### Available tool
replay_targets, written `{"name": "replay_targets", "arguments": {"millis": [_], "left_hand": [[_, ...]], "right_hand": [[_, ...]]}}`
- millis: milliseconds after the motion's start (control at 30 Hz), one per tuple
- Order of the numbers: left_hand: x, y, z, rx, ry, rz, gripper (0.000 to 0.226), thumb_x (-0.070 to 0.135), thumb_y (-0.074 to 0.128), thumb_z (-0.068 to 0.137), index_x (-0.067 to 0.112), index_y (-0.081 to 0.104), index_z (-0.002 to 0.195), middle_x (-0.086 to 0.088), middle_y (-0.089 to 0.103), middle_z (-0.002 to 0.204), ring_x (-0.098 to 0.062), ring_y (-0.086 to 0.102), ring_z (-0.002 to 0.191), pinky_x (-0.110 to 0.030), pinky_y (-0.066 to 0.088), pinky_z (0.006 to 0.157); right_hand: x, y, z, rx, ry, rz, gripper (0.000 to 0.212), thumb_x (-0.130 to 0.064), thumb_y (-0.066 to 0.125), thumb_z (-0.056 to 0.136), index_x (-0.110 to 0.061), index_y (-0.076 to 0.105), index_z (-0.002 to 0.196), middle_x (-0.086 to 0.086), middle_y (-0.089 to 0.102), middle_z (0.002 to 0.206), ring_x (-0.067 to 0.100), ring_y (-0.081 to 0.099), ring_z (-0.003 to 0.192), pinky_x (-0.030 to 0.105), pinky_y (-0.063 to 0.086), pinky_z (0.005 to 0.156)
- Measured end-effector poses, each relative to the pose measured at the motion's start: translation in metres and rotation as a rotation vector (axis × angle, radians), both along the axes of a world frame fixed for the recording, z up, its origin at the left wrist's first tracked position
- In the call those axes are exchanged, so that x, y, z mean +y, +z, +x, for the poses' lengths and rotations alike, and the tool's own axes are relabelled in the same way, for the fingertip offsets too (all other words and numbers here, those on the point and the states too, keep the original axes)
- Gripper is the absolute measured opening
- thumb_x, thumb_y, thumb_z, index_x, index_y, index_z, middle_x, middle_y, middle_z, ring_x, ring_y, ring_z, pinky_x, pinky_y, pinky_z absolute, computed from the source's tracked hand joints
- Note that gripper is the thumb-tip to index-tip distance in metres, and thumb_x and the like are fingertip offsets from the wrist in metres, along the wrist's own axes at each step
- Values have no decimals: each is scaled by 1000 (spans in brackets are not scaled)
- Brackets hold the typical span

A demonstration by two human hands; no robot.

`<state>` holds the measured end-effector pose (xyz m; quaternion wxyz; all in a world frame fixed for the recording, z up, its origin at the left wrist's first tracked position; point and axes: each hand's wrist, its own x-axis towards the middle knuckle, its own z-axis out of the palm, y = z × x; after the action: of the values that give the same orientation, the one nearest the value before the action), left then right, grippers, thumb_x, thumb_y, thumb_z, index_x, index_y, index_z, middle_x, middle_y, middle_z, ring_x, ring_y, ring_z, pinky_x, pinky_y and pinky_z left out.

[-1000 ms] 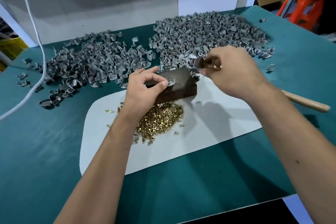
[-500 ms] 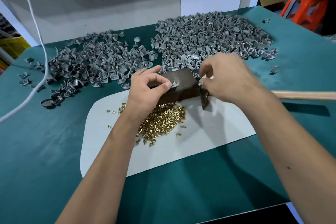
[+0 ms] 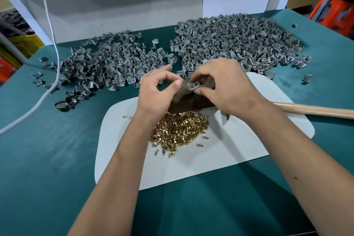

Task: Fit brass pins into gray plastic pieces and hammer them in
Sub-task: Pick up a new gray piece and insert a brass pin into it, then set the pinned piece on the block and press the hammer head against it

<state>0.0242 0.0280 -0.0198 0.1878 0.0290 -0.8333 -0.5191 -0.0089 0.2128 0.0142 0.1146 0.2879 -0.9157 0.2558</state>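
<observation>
A small gray plastic piece (image 3: 193, 85) is pinched in the right hand's (image 3: 228, 87) grip atop the dark brown block (image 3: 191, 102); the left hand's (image 3: 159, 90) grip is curled beside it, apparently holding nothing. The piece could slip into the heap of brass pins (image 3: 180, 130) if the fingertip hold loosens. The wooden-handled hammer (image 3: 314, 110) lies unheld on the green tabletop (image 3: 57, 159).
</observation>
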Motion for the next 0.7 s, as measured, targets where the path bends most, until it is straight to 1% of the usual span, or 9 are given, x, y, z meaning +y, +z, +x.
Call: {"name": "replay_targets", "arguments": {"millis": [100, 133, 233, 367, 433, 500, 533, 600, 700], "left_hand": [[-16, -1, -3, -14, 122, -77, 31, -8, 68, 86, 21, 76, 91, 2, 66, 130, -6, 56, 119, -2, 38, 95], [-23, -1, -3, -33, 134, -101, 39, -14, 65, 84, 21, 75, 94, 2, 67, 127, -6, 58, 114, 3, 39, 84], [-37, -6, -3, -104, 55, -144, 54, -21, 60, 79, 25, 74, 103, 4, 69, 121, -14, 64, 105, -10, 51, 68], [-35, -4, -1, -106, 20, -230, 48, -14, 66, 79, 17, 76, 113, 5, 72, 113, -11, 65, 107, -27, 54, 98], [-36, -2, 1, -92, 30, -257, 42, -7, 70, 79, 18, 76, 113, 9, 73, 107, 2, 64, 100, -18, 51, 97], [-41, -2, 3, -86, 38, -276, 34, 0, 75, 77, 19, 78, 106, 16, 71, 96, 16, 59, 88, -2, 43, 82], [-43, -2, 3, -92, 34, -291, 30, 4, 77, 77, 20, 78, 102, 18, 70, 92, 19, 57, 83, 1, 40, 76], [-46, -2, 3, -128, 30, -350, 23, 10, 80, 76, 22, 78, 95, 16, 71, 90, 12, 59, 82, -4, 39, 76], [-47, -4, 2, -177, 47, -400, 19, 11, 82, 76, 22, 79, 91, 11, 74, 92, -2, 61, 85, -22, 47, 85]], "right_hand": [[1, 1, -7, -25, -78, -54, 22, -32, 84, 81, -32, 76, 102, -11, 70, 84, 10, 64, 81, 37, 57, 85], [1, 2, -10, -34, -106, -71, 23, -33, 84, 81, -31, 76, 102, -12, 69, 80, 9, 64, 76, 36, 58, 83], [-1, 8, -27, -75, -202, -96, 20, -28, 83, 83, -31, 76, 101, -11, 70, 77, 7, 65, 74, 31, 58, 84], [-5, 14, -47, -95, -353, -195, 33, -16, 80, 86, -25, 72, 117, -6, 71, 81, 13, 70, 84, 27, 56, 91], [-11, 16, -47, -93, -342, -229, 36, -16, 79, 87, -24, 70, 120, -8, 70, 80, 12, 70, 83, 30, 57, 91], [-18, 15, -41, -90, -296, -248, 31, -19, 79, 87, -25, 71, 116, -10, 70, 81, 11, 69, 81, 31, 58, 89], [-22, 13, -38, -87, -274, -249, 28, -20, 79, 88, -26, 72, 114, -10, 70, 81, 10, 69, 81, 31, 59, 89], [-29, 10, -32, -85, -231, -237, 25, -21, 78, 89, -26, 73, 112, -10, 71, 83, 9, 69, 81, 30, 58, 89], [-38, 4, -24, -101, -155, -213, 23, -22, 77, 89, -26, 73, 111, -11, 71, 85, 8, 68, 81, 31, 59, 88]]}}
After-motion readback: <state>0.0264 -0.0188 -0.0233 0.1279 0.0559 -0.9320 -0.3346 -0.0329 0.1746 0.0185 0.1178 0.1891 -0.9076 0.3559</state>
